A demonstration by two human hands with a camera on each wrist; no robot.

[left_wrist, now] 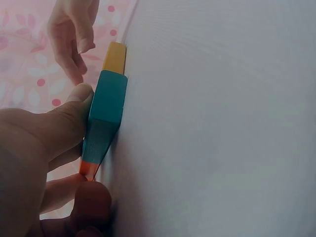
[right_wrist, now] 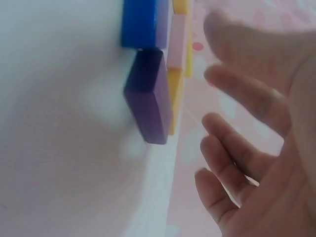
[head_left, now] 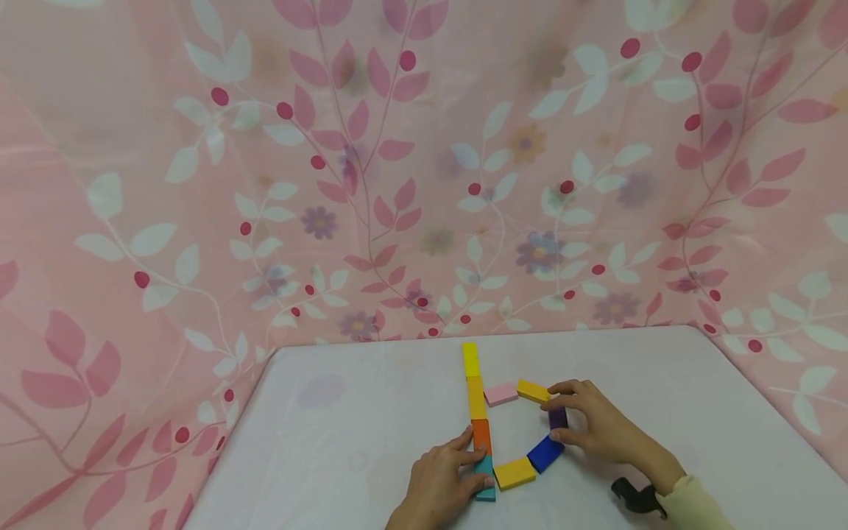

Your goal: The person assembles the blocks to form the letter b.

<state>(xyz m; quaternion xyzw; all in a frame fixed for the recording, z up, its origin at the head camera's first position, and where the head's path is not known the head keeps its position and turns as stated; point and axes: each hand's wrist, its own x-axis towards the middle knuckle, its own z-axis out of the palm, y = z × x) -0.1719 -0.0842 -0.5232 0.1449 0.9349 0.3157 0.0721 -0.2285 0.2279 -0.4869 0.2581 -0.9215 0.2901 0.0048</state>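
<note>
A straight row on the white table has a bright yellow block point(head_left: 470, 359), an orange-yellow block point(head_left: 476, 397), an orange block point(head_left: 481, 434) and a teal block point(left_wrist: 108, 96). My left hand point(head_left: 437, 478) rests its fingertips on the orange block and its thumb on the teal one. Curving off to the right are a pink block point(head_left: 501, 394), a yellow block point(head_left: 532, 391), a purple block point(head_left: 558, 418), a blue block point(head_left: 545, 453) and another yellow block point(head_left: 515, 473). Over the purple block hovers my right hand point(head_left: 599, 423), fingers spread and apart from it in the right wrist view.
The white table point(head_left: 358, 412) extends on both sides of the blocks. Behind it hangs a pink floral curtain point(head_left: 424, 243). A black device point(head_left: 637, 497) sits by my right wrist, next to a pale sleeve point(head_left: 692, 504).
</note>
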